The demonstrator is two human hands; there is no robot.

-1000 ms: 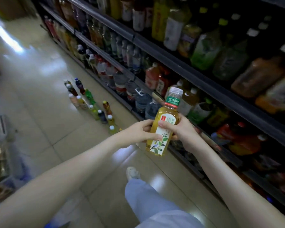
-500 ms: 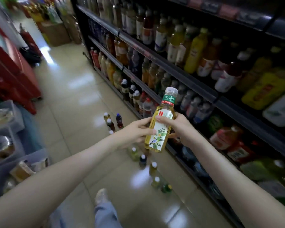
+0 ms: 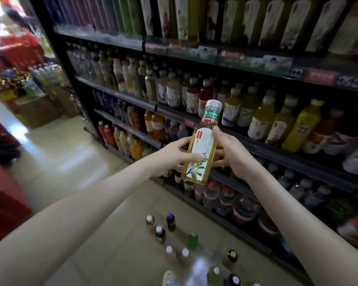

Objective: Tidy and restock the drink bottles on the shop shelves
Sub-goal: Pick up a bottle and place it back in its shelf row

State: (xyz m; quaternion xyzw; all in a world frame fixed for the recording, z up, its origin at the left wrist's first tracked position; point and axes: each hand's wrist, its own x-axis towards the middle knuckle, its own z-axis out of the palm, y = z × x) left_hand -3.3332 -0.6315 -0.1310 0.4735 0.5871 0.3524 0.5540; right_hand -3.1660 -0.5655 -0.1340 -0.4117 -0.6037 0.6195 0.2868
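A person is holding a tea bottle (image 3: 198, 153) nearly upright, leaning slightly, in the air just in front of the middle tiers of the shelving unit (image 3: 60, 65). The left hand (image 3: 170, 157) is gripping its left side, fingers curled behind and the thumb lying across the label. The right hand (image 3: 234, 155) is wrapping the other side, one finger reaching up toward the shoulder. The bottle is showing clear smooth plastic, pale yellow-green liquid, a white label with leaves and a small bird, a green neck band and a ribbed translucent cap. Dark shelf rails are running diagonally away to the left, with rows of bottles crowding right up to their front edges. Glossy beige floor tiles (image 3: 70, 162) are opening to the left, between the shelving and bulky red shapes (image 3: 4, 203). Loose bottles (image 3: 171, 220) are standing on the floor below the hands, near the shelf base. The nearest ones are blurring and running off the bottom edge. The top row is being cut off at the frame, and the price strips are smearing beyond reading.
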